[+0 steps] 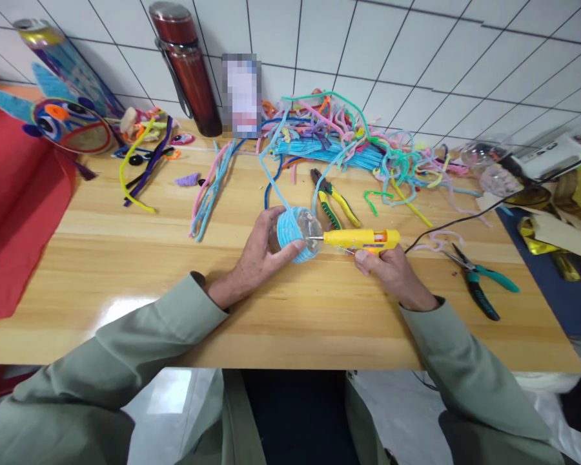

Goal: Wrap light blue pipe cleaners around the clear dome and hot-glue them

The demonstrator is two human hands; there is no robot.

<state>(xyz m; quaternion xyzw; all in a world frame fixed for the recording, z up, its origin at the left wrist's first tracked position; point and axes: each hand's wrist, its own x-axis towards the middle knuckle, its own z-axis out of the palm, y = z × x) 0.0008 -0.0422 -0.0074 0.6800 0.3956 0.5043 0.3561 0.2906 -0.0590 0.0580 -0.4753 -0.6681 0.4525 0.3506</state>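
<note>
My left hand [259, 258] is wrapped round a clear plastic piece [312, 226], rounded like a bottle end, with light blue pipe cleaner [290, 232] wound about its middle. Two loose blue ends rise from the winding toward the back of the table. In my right hand [385, 268] is a yellow hot glue gun [361, 239], held level and pointing left. Its metal nozzle reaches the clear piece beside the blue winding; whether it touches I cannot tell. Just behind lie pliers [336, 200] with yellow and green handles.
A heap of pipe cleaners [329, 152] lies along the tiled wall. Behind it to the left stand a red thermos [188, 71] and a blurred-out phone [242, 97]. Teal-handled pliers [481, 278] lie at right, near the glue gun's black cord [489, 203]. A decorated bird-like figure [72, 126] is at left.
</note>
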